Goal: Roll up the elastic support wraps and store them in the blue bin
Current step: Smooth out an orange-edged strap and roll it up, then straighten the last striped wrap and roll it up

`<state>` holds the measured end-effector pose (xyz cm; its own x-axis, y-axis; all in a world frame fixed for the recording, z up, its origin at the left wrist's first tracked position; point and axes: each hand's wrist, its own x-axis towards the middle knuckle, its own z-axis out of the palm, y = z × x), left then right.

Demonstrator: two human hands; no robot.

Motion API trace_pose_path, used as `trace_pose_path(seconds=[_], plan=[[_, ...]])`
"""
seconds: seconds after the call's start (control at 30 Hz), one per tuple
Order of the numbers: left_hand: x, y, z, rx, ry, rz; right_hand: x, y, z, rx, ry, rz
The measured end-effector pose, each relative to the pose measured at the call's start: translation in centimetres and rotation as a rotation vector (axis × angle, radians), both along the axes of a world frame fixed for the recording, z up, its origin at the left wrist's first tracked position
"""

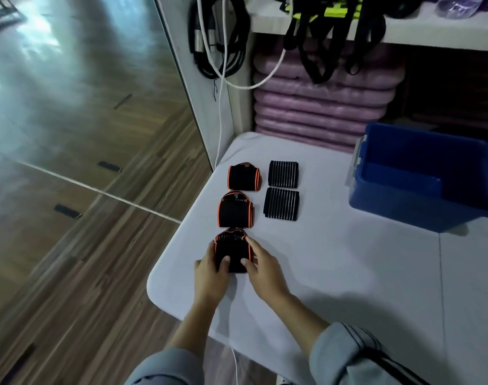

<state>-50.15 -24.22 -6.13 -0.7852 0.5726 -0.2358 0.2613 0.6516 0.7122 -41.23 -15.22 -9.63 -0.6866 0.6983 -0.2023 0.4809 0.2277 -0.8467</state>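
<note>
**Two hands grip a rolled wrap at the table's near left corner**

On a white table (pixel 348 273), the left hand (pixel 209 269) and right hand (pixel 261 269) hold the nearest wrap (pixel 231 252), black with orange edging. Their fingers curl round its sides and both thumbs press on top. The middle wrap (pixel 236 211) and far wrap (pixel 243 176) lie in a line beyond it. Two striped wraps (pixel 283 173) lie just to the right of these. The blue bin (pixel 404 209) stands at the far right, well apart.
</note>
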Motion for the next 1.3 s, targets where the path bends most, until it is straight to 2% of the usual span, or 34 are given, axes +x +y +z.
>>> trace_pose_path(seconds=[0.13, 0.23, 0.3, 0.43, 0.67, 0.87, 1.0, 1.2, 1.3], plan=[[0.5, 0.0, 0.5, -0.125, 0.114, 0.073, 1.2, 0.4, 1.1, 0.013, 0.028, -0.006], [1.7, 0.3, 1.8, -0.137, 0.314, 0.024, 3.4, 1.3, 1.9, 0.075, -0.001, 0.002], [2.9, 0.8, 2.8, -0.116, 0.402, -0.048, 5.4, 2.0, 2.6, 0.114, -0.015, 0.000], [6.6, 2.4, 2.9, -0.020, 0.524, -0.335, 10.8, 3.2, 4.0, 0.219, -0.060, -0.083], [15.8, 7.3, 2.0, -0.030, 0.348, -0.720, 23.7, 4.1, 4.6, 0.333, -0.183, -0.352], [26.0, 11.9, 2.0, -0.078, 0.375, -1.028, 35.4, 4.8, 4.7, 0.354, -0.300, -0.594], [33.8, 14.3, 2.3, -0.071, 0.377, -1.176, 42.9, 5.2, 4.8, 0.344, -0.277, -0.732], [46.0, 16.8, 2.0, 0.058, 0.167, -1.383, 54.0, 6.2, 4.6, 0.341, -0.293, -0.908], [51.0, 17.5, 1.1, 0.053, 0.139, -1.499, 59.1, 6.7, 4.2, 0.340, -0.337, -0.938]])
